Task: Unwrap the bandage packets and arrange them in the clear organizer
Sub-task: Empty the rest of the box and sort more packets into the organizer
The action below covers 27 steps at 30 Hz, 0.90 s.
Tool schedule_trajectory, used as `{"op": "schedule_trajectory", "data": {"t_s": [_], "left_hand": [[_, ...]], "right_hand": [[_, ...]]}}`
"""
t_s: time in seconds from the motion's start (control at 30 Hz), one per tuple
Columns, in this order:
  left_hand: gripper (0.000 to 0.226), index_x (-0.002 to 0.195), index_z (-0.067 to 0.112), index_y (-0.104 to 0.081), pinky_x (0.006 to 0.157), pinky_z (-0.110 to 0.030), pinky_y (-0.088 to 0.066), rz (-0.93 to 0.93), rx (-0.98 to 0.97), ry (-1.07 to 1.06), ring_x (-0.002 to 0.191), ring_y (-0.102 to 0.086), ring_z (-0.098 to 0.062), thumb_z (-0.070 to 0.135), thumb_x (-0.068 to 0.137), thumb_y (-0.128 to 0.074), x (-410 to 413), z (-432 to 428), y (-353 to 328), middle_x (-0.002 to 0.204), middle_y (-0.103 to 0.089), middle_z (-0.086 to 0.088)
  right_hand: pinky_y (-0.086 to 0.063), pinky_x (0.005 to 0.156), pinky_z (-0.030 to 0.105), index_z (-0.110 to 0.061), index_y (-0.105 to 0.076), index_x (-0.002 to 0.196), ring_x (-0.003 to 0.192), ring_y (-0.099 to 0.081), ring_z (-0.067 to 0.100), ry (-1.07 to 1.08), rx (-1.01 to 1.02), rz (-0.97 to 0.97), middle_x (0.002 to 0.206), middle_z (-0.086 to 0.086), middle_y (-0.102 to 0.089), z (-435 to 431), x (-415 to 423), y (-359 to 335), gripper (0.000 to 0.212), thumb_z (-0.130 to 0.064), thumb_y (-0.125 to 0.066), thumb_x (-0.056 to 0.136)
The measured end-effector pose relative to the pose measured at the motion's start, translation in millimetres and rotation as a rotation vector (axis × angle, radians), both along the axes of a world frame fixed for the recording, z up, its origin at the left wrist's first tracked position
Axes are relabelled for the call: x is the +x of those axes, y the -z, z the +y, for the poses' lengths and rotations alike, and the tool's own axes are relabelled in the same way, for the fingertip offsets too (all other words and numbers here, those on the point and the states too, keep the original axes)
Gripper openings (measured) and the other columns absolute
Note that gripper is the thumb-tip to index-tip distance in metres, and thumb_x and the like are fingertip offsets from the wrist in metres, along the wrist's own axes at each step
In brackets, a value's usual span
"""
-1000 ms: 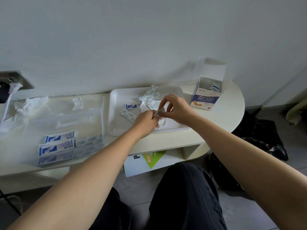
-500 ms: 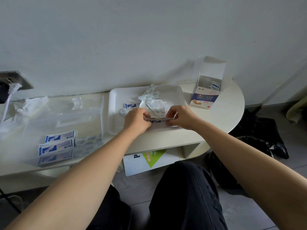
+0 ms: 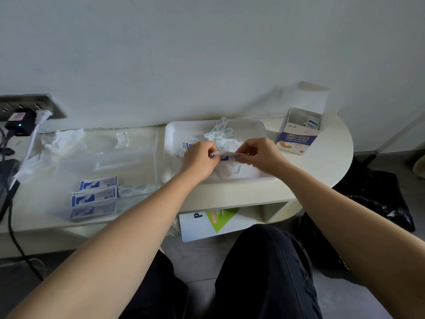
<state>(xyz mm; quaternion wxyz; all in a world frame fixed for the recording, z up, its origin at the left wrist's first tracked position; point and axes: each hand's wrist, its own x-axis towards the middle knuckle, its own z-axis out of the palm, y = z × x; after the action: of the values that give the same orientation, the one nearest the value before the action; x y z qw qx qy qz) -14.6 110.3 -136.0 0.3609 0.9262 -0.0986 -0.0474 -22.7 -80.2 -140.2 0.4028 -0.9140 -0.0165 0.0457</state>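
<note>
Both hands pinch one thin white-and-blue bandage packet point(image 3: 226, 154) over the white plastic tray point(image 3: 173, 134).

Left hand point(image 3: 199, 158) grips the packet's left end and right hand point(image 3: 259, 155) grips its right end, fingers curled, packet held flat and edge-on. Loose small bandage packets point(image 3: 219, 132) lie in the tray behind the hands. Clear plastic organizer point(image 3: 138, 157) sits left of the tray with blue-and-white flat packets point(image 3: 97, 183) stacked at its near side. Open white-and-blue cardboard bandage box point(image 3: 299, 139) stands right of the tray on the pale rounded tabletop point(image 3: 322, 166). Crumpled white wrappers point(image 3: 62, 139) sit far left.
</note>
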Motion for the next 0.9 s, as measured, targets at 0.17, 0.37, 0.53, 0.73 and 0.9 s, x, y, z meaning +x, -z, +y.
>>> {"op": "schedule_trajectory", "data": {"t_s": [0.17, 0.37, 0.53, 0.73, 0.9], "left_hand": [[0.007, 0.086, 0.017, -0.061, 0.062, -0.027, -0.049, -0.008, -0.059, -0.116, 0.059, -0.062, -0.018, 0.014, 0.087, -0.056, 6.8, 43.8, -34.5, 0.069, -0.067, 0.003], [0.019, 0.109, 0.016, -0.054, 0.062, -0.030, -0.047, 0.028, -0.038, -0.145, 0.059, -0.055, -0.021, 0.016, 0.097, -0.039, -5.7, 121.9, -56.4, 0.079, -0.067, 0.001], [0.019, 0.106, 0.013, -0.056, 0.072, -0.039, -0.051, 0.006, -0.057, -0.253, 0.068, -0.053, -0.021, 0.018, 0.099, -0.039, -15.6, 179.4, -59.0, 0.077, -0.061, 0.003], [0.017, 0.092, 0.015, -0.054, 0.065, -0.034, -0.041, 0.017, 0.042, -0.336, 0.070, -0.052, -0.023, 0.029, 0.096, -0.046, -21.7, 228.9, -58.9, 0.074, -0.059, 0.000], [0.016, 0.102, 0.019, -0.062, 0.070, -0.029, -0.040, 0.015, 0.201, -0.510, 0.084, -0.056, -0.019, 0.030, 0.092, -0.056, -29.7, 261.3, -49.8, 0.094, -0.060, 0.002]], "right_hand": [[-0.051, 0.061, 0.022, -0.003, -0.071, 0.093, 0.056, -0.058, 0.010, 0.003, 0.308, -0.062, 0.072, 0.013, -0.068, 41.1, 12.2, -32.5, 0.013, -0.004, -0.074, 0.080], [-0.049, 0.058, 0.023, 0.004, -0.069, 0.091, 0.054, -0.055, 0.013, -0.102, 0.505, -0.032, 0.065, 0.010, -0.063, 128.3, 17.1, -51.7, 0.009, 0.003, -0.068, 0.082], [-0.048, 0.055, 0.020, -0.004, -0.068, 0.087, 0.054, -0.057, 0.011, -0.113, 0.524, 0.050, 0.070, 0.008, -0.064, 187.4, 20.5, -59.0, 0.004, -0.001, -0.067, 0.084], [-0.046, 0.048, 0.020, -0.015, -0.069, 0.076, 0.058, -0.060, 0.015, -0.097, 0.325, 0.094, 0.069, 0.007, -0.069, 236.2, 27.0, -62.3, 0.009, -0.008, -0.074, 0.077], [-0.053, 0.051, 0.023, -0.004, -0.070, 0.081, 0.060, -0.067, 0.020, -0.143, 0.195, 0.219, 0.070, 0.013, -0.071, 261.7, 21.7, -52.8, 0.004, -0.003, -0.072, 0.078]]}}
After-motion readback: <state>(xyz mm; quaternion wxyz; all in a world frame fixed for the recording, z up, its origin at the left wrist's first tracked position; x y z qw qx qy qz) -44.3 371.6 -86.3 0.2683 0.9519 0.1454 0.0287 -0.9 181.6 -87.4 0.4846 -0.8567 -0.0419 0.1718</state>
